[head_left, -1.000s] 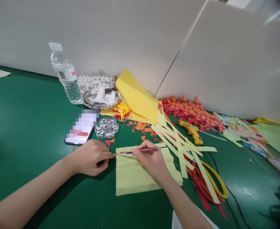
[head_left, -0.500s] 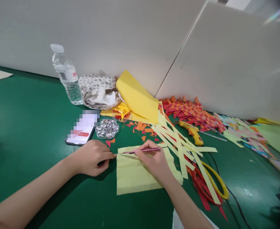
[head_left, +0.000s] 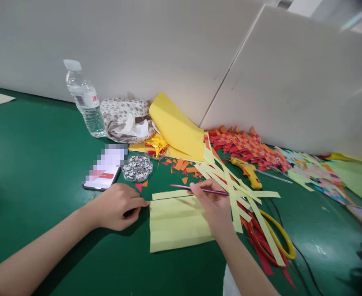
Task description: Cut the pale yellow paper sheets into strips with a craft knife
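A pale yellow paper sheet (head_left: 177, 226) with crease lines lies on the green table. Along its far edge a narrow paper strip (head_left: 168, 195) lies apart from it, with a dark gap between. My left hand (head_left: 121, 206) is closed, its index finger and thumb together at the sheet's upper left corner. Between the fingers of my right hand (head_left: 214, 209) is a slim pink pen-shaped tool (head_left: 181, 187), its point aimed left just above the strip. Whether it is a blade or a pen tip I cannot tell. That hand covers the sheet's right part.
Behind my hands are a phone (head_left: 105, 168), a case of googly eyes (head_left: 137, 167), a water bottle (head_left: 87, 100), a tissue pouch (head_left: 125, 111) and yellow paper (head_left: 177, 127). Rightward lie pale strips (head_left: 235, 201), scissors (head_left: 287, 240), a glue gun (head_left: 249, 172) and woven paper fish (head_left: 245, 144).
My right hand has moved right with the pink tool, lifting its tip off the paper. A gap has opened between the far strip and the sheet. My left hand stays at the corner.
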The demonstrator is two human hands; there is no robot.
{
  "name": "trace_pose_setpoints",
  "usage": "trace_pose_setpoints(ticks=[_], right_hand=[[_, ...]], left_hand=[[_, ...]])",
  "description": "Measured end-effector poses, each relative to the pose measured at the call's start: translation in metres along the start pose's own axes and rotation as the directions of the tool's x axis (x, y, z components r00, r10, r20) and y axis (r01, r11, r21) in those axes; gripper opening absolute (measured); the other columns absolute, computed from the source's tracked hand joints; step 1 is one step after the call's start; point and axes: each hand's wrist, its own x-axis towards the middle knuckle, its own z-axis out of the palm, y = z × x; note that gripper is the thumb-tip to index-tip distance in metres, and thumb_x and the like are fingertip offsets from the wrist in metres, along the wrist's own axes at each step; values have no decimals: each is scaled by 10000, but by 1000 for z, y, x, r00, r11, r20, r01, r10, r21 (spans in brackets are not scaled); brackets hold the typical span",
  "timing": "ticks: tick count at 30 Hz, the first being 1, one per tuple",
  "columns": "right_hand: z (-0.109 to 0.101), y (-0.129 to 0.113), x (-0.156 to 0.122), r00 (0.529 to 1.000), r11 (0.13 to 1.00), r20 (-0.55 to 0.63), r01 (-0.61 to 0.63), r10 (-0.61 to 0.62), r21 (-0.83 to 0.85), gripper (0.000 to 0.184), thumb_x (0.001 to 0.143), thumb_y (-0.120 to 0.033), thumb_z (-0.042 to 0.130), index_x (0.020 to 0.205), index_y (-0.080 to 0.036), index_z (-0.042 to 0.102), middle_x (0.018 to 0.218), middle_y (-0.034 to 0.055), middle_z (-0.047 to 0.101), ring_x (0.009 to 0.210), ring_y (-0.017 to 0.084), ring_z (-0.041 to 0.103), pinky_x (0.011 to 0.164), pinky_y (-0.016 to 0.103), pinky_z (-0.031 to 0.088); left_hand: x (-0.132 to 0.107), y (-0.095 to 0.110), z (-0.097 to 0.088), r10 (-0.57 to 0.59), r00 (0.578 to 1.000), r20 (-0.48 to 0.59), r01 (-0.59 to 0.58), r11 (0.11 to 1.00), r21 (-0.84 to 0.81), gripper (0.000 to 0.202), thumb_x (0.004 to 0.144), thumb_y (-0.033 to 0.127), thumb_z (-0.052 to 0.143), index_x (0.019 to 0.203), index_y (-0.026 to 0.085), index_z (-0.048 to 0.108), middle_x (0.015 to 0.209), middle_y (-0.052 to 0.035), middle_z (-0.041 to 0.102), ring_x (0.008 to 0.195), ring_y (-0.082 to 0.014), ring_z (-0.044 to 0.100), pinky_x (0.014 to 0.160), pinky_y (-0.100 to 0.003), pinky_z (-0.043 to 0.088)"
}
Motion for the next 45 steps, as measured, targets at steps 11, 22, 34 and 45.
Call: trace_pose_setpoints(ticks=[11, 22, 34, 45], right_hand=[[-20, -8, 7, 929, 982, -325, 188, -177, 4, 194, 765, -362, 723, 776, -208, 606, 690, -3, 644, 618, 161, 649, 617, 304, 544], [-43, -18, -11, 931, 954, -208, 282, -299, -106, 128, 875, -338, 609, 942, -244, 664, 728, 4, 685, 582, 169, 655, 625, 333, 547], [-62, -27, -13, 678, 348, 367, 678, -637, -648, 199, 773, -316, 715, 841, -264, 534, 1339, 82, 568, 1274, 311, 472, 1100, 572, 244], [-71, -29, -13, 652, 401, 516, 753, -555, -522, 218, 774, -59, 532, 754, -266, 469, 998, -16, 739, 943, 215, 684, 1114, 553, 210]], left_hand=[[25, 11, 7, -283, 952, -117, 285, 958, 7, 207, 888, 377, 547, 961, 186, 581, 836, -28, 616, 773, -170, 595, 605, -247, 435], [43, 13, -1, -412, 911, -23, 409, 909, -73, 150, 872, 308, 544, 773, 197, 564, 762, 11, 603, 671, -134, 593, 526, -198, 406], [85, 64, -41, -13, 963, -269, 65, 980, 187, 269, 947, 188, 422, 916, 222, 687, 820, -11, 694, 736, -145, 636, 589, -231, 459], [87, 64, -38, -95, 995, 9, 93, 944, -317, 161, 882, 205, 584, 900, 259, 735, 840, 27, 720, 704, -110, 660, 598, -184, 458]])
